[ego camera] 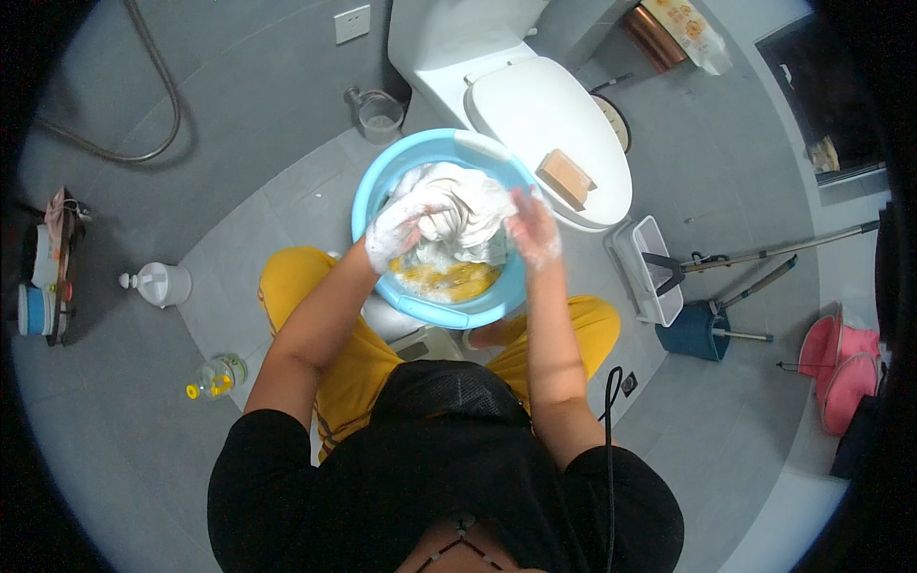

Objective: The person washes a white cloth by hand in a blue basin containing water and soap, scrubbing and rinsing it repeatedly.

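Note:
A light blue plastic basin [369, 179] stands between my knees. In it a bunched white cloth [466, 204], wet and soapy, lies above yellow fabric [458, 279] in sudsy water. Thick foam covers my left hand [392, 228], whose fingers curl into the left side of the cloth. At the cloth's right edge, close to the basin's rim, is my right hand [534, 228], foamy and slightly blurred, with its fingers apart. Whether it touches the cloth is hard to tell.
A brown bar or block [566, 177] rests on the closed toilet lid [530, 100]. White bins [648, 272] and a dark blue bucket [693, 331] with handles stand right. Leftward are a white pump bottle [163, 284] and a clear bottle [221, 376]. A plastic cup [380, 117] sits behind the basin.

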The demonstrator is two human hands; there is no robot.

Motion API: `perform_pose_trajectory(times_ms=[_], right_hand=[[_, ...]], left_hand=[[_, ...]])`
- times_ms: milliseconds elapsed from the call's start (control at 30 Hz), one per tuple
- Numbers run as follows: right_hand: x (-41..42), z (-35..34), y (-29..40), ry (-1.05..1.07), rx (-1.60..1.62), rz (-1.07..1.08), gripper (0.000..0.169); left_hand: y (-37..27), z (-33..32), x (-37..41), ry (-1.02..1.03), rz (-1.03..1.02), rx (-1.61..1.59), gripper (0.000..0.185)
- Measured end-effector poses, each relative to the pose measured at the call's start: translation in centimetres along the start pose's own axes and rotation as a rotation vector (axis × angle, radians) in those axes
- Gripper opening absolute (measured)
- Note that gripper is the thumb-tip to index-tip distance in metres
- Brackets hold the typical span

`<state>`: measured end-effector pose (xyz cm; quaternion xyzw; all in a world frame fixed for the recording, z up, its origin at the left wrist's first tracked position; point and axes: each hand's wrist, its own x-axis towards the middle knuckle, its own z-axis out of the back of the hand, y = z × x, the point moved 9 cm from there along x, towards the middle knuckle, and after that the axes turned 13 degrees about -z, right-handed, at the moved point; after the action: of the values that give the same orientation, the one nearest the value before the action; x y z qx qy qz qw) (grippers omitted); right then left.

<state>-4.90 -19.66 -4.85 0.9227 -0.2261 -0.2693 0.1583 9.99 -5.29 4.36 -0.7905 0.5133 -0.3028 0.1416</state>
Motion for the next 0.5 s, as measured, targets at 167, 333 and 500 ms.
perform_pose_trajectory(times_ms=[167,333,500], right_hand=[[-1.8,-3.2,-7.5,-0.054,-0.102,-0.258,0.056],[-2.2,-6.1,-5.2,0.114,-0.305,0.014,0.062],[-2.9,-7.8,-4.2,0.188,-0.282,-0.123,0.058]], left_hand=[[0.6,1.6,0.0,-0.021,-0.014,-0.035,0.047],[0.1,-0.4,0.1,0.025,0.032,-0.003,0.047],[-0.6,-0.8,-0.1,-0.015,0.075,-0.012,0.053]])
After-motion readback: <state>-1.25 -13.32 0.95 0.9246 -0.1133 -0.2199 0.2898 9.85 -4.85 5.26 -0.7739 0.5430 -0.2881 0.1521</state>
